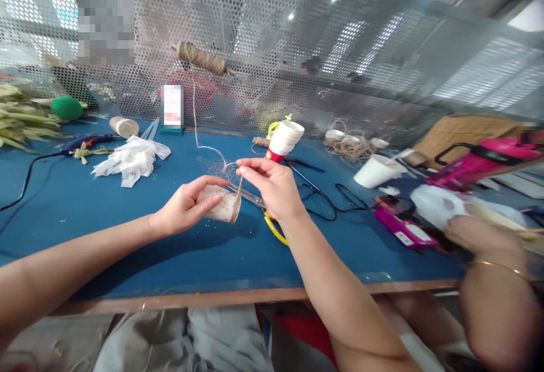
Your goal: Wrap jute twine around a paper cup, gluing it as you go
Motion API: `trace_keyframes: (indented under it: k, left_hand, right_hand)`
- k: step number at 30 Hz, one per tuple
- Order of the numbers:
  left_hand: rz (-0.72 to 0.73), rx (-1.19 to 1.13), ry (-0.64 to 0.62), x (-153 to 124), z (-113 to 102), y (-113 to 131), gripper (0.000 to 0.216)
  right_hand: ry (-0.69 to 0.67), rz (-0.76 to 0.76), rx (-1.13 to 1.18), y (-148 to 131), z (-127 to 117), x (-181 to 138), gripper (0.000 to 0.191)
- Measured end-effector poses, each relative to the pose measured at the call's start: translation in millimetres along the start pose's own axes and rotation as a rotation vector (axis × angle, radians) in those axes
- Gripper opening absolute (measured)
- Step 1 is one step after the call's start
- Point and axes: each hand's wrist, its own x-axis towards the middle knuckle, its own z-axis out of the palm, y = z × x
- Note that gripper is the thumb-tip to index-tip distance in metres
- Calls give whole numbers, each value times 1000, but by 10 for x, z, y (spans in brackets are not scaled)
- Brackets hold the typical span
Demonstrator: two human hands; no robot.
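My left hand (187, 204) is wrapped around a whitish paper cup (224, 208) lying on its side just above the table, with brown twine along its right-hand edge. My right hand (272, 187) pinches the twine (209, 147) between thumb and fingertips at that edge. From there the strand runs up toward a spool of twine (202, 58) hung on the perforated screen. Scissors with yellow handles (275, 230) lie behind and below my right hand, which partly hides them. Small crumbs are scattered around the cup.
A stack of paper cups (285, 136) stands behind my right hand. At left lie a glue gun (89, 142), crumpled white plastic (131, 159) and a cardboard roll (124, 127). Right are a white cup (376, 171), a pink bottle (484, 162) and a co-worker's arm (497, 298).
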Motion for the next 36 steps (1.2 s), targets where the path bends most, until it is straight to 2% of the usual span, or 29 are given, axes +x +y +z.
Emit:
trace_keyframes:
  k: [11, 28, 36]
  left_hand:
    - [118, 156, 30, -25, -16, 36, 29]
    - [251, 192, 101, -52, -34, 33, 22]
    - [191, 88, 165, -39, -18, 77, 23]
  right_hand:
    - [-26, 80, -41, -7, 29, -8, 17]
    - [-111, 194, 52, 88, 42, -10, 14]
    - [-138, 238, 89, 94, 69, 4, 15]
